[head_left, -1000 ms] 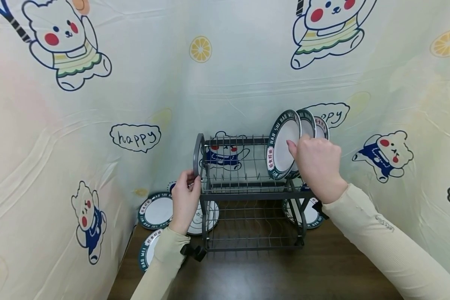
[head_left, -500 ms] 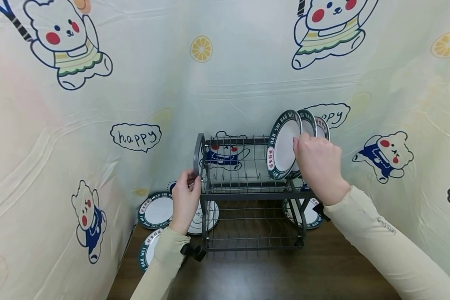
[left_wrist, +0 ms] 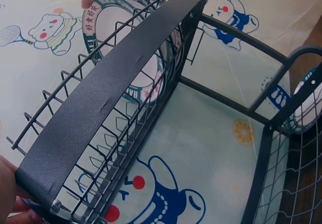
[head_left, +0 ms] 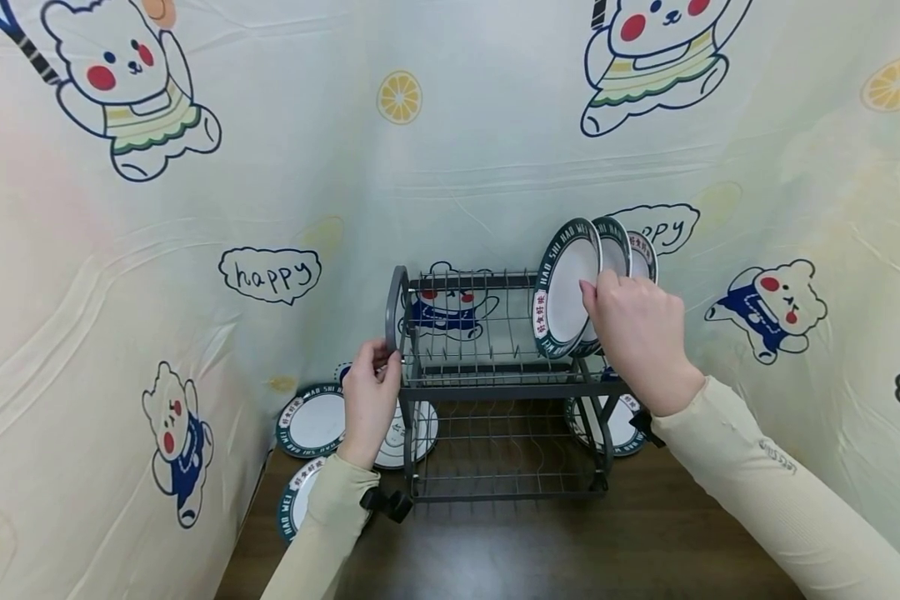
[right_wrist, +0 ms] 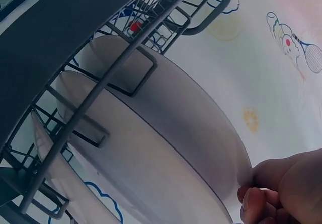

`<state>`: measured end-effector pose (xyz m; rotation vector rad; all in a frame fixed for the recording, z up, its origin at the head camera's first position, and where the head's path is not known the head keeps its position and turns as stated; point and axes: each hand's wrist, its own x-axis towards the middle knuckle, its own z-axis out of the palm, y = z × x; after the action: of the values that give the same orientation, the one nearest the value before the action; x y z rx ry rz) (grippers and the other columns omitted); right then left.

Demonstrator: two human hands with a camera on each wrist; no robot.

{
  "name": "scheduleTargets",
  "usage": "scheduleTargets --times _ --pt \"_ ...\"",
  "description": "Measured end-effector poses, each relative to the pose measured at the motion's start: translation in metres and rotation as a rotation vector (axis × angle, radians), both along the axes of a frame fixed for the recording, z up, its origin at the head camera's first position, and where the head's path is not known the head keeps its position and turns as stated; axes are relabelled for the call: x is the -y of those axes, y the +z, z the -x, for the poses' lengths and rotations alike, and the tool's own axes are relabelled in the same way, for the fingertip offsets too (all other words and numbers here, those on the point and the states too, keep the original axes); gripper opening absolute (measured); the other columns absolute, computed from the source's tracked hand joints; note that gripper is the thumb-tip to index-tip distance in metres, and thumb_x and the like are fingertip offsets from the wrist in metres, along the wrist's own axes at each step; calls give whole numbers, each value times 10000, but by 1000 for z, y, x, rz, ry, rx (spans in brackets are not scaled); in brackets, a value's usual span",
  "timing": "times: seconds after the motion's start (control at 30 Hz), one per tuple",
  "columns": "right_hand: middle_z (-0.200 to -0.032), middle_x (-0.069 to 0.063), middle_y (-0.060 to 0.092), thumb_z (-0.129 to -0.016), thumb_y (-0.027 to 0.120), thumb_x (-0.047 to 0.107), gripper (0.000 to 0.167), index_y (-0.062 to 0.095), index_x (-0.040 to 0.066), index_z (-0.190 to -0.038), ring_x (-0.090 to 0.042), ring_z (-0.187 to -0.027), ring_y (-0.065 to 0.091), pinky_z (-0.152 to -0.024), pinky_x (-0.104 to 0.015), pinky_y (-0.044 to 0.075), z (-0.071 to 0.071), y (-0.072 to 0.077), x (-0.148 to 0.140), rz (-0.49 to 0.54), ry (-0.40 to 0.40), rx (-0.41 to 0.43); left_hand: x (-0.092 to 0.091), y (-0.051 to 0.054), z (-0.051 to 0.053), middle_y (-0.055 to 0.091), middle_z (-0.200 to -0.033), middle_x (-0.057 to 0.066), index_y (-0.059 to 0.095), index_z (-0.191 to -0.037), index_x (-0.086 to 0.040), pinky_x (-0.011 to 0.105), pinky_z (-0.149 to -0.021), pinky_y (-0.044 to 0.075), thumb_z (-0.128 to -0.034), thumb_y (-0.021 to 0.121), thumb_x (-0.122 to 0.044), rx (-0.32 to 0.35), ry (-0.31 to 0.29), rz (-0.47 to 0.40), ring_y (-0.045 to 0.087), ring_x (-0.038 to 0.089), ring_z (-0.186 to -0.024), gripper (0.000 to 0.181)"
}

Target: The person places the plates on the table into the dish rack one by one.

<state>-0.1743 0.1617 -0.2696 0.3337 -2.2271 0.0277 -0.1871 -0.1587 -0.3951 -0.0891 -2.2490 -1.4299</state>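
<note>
Three white plates with green lettered rims stand on edge at the right end of the upper tier of a dark metal dish rack (head_left: 510, 391). My right hand (head_left: 640, 333) pinches the rim of the leftmost plate (head_left: 566, 292), thumb toward its white face. In the right wrist view the fingers (right_wrist: 259, 204) meet that plate's edge, and the plate behind (right_wrist: 141, 148) stands close beside it. My left hand (head_left: 371, 396) grips the left side frame of the rack; in the left wrist view only part of this hand shows at the lower left corner.
Plates lie on the brown tabletop (head_left: 510, 550) left of the rack, one at the back (head_left: 315, 421) and another (head_left: 296, 500) partly under the left sleeve. Further plates show behind the rack's lower tier (head_left: 412, 433) and at its right (head_left: 622, 425). A printed cloth hangs behind.
My right thumb shifts slightly against the leftmost plate, and the wrist sits a touch lower and further right. The plates, rack and left hand stay in place.
</note>
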Motion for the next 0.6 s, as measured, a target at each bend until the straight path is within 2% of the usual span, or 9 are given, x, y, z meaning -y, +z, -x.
scheduleTargets --times 0.33,0.47,0.6 --pt "-496 -51 393 -996 706 208 438 459 61 -665 -249 -413 374 -334 -321 228 -3 -5 -11 14 78 -18 0 -1 0 690 -1111 154 630 -1209 5 429 -907 615 -1044 603 -102 -6 3 0 692 267 -1016 198" --pt "-504 -48 432 -988 704 184 374 509 63 -692 -230 -417 389 -352 -281 206 -7 -6 -15 6 128 -36 0 -1 0 692 -1113 154 632 -1213 10 426 -905 615 -1043 606 -99 -6 4 -1 692 266 -1016 204" --pt "-540 -64 506 -980 688 172 278 593 39 -755 -236 -426 450 -347 -276 234 -10 -7 -18 12 171 -62 1 -1 1 695 -1111 154 632 -1210 6 421 -906 616 -1041 608 -95 -4 0 -3 694 265 -1016 199"
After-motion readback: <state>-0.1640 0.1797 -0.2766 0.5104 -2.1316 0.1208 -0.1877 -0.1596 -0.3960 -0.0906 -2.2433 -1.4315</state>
